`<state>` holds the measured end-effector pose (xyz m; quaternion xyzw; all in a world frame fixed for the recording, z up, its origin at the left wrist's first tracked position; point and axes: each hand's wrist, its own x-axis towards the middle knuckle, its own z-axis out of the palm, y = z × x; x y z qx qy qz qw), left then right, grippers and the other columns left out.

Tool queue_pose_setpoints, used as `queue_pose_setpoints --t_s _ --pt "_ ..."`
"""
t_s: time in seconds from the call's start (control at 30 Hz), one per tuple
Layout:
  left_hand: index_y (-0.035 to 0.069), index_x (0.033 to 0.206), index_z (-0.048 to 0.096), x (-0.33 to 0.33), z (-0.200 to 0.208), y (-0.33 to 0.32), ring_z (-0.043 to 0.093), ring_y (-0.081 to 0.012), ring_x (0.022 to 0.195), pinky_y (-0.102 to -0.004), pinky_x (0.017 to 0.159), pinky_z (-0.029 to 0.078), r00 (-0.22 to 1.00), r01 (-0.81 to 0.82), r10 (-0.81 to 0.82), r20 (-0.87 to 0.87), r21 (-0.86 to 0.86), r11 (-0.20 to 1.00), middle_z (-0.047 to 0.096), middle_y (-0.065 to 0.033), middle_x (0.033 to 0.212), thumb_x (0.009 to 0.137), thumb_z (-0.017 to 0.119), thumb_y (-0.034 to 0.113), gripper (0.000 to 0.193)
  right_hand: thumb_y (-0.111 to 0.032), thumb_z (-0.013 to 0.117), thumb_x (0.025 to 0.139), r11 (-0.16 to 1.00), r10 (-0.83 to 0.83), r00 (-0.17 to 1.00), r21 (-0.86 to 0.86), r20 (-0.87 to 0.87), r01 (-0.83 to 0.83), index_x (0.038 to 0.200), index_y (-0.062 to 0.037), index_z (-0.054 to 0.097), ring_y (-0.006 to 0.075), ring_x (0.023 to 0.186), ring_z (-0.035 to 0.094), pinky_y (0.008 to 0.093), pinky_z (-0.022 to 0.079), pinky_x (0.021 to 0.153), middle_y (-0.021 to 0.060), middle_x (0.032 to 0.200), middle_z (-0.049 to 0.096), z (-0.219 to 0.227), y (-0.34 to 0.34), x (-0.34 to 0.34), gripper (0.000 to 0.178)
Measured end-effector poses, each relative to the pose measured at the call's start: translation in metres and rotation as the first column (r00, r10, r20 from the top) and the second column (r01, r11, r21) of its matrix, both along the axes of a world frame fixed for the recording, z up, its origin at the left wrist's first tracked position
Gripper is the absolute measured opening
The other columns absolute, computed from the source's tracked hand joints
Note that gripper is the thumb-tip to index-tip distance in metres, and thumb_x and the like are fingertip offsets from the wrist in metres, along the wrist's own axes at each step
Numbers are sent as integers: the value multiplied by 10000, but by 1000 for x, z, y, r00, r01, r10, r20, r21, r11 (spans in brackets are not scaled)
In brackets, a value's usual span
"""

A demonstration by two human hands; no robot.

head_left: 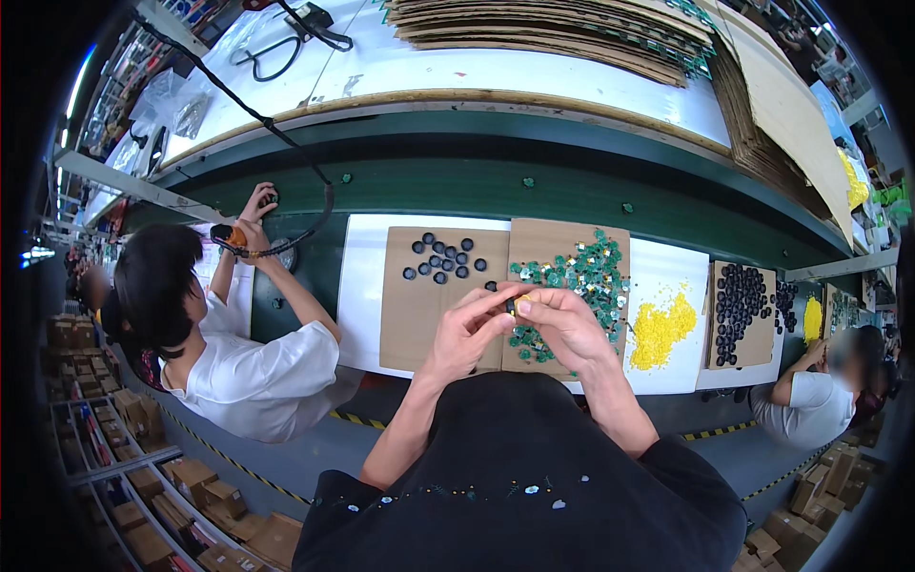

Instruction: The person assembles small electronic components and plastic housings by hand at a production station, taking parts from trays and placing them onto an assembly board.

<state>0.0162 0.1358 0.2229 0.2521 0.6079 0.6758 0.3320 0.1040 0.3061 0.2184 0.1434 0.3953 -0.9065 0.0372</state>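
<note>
My left hand (470,332) and my right hand (564,326) meet in front of my chest, both closed in a pinch. Between the left fingers is a small black round part (511,307), mostly covered. The right thumb and finger press a small yellow piece (521,303) against it; its exact shape is hidden. Behind my left hand, several black round caps (437,260) lie spaced out on a cardboard sheet (405,324). Small green circuit boards (596,272) are heaped on the cardboard beyond my right hand. Farther right is a pile of tiny yellow parts (658,334).
A green conveyor belt (429,195) runs behind the worktop, with a few small green pieces on it. Stacked cardboard sheets (553,33) fill the shelf above. One co-worker (238,343) sits at the left; another (820,391) is at the right, near more black caps (742,310).
</note>
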Motion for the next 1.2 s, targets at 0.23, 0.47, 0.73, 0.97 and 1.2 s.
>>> queue_pose_setpoints --t_s 0.23,0.47,0.73,0.97,1.2 --pt "31 1335 625 2 -6 -4 602 -143 838 -229 767 506 994 7 -5 111 -22 1000 601 -65 1008 933 626 -30 406 -64 634 941 994 -62 995 -81 74 68 849 43 674 196 967 592 312 467 884 142 1167 609 -2 -17 6 147" --pt "0 1320 621 1 -8 -5 636 -153 906 -226 817 525 892 -41 -10 453 102 994 661 -116 1152 962 622 37 360 -50 651 871 410 -183 926 831 -330 377 921 -14 659 263 1036 541 379 429 914 139 1177 582 -13 -38 4 62" --pt "-14 1338 582 -6 -47 -13 650 -186 1026 -285 899 542 870 -170 73 488 156 973 644 -157 1249 997 578 73 352 -57 647 819 59 -47 875 873 -482 485 990 -53 634 298 1031 514 402 411 901 134 1192 573 -29 -44 -4 172" --pt "-3 1405 502 -18 -47 -21 619 -232 1138 -362 989 509 867 -349 223 445 225 910 615 -188 1297 1013 548 96 406 -72 646 796 -415 -323 919 907 -225 76 1025 -56 663 343 1050 484 448 408 932 152 1179 537 -141 47 -31 230" --pt "-5 1408 500 -17 -32 -17 638 -244 1109 -359 983 515 875 -340 183 448 300 891 602 -195 1319 1014 537 90 407 -89 663 794 -468 -391 920 861 -2 -197 1045 -55 670 368 1073 481 483 396 946 153 1215 527 -195 84 -39 253"
